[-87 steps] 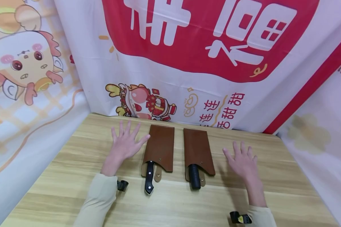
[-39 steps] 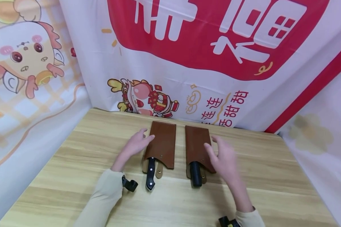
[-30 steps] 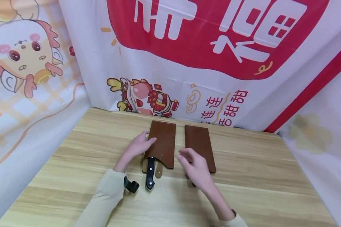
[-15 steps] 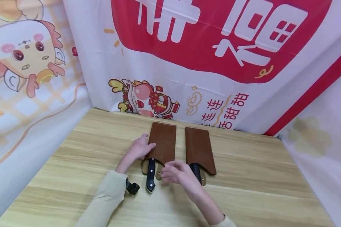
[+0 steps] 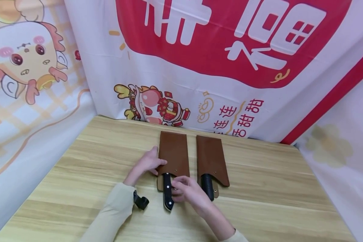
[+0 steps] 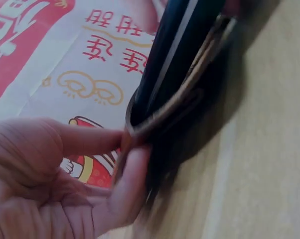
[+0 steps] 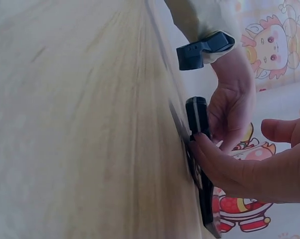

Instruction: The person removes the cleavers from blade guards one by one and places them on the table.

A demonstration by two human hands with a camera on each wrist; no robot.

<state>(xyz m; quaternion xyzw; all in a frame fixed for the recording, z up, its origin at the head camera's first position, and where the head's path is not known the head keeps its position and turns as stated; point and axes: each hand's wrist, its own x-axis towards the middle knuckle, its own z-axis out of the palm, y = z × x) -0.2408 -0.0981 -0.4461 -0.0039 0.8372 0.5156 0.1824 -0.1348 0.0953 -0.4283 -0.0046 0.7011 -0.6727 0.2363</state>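
Observation:
On the table lie two brown leather knife sheaths, each with a black knife handle sticking out toward me. At the left sheath (image 5: 173, 151), my left hand (image 5: 148, 161) pinches the left edge between thumb and fingers, as the left wrist view shows up close. The handle (image 5: 167, 192) there is riveted. My right hand (image 5: 191, 192) is at the right side of that handle, its fingers touching or almost touching handle and sheath; in the right wrist view its thumb (image 7: 277, 130) stands apart from them. This hand hides the sheath's snap strap.
The right sheath (image 5: 211, 156) lies just right of the left one, its ridged black handle (image 5: 207, 185) partly behind my right hand. A printed cloth (image 5: 217, 77) hangs at the table's back edge. Wood tabletop (image 5: 275, 188) extends on both sides.
My left hand has come in from the left and taken hold of the left sheath, which has shifted slightly right and toward me. My right hand has crossed leftward over the right sheath.

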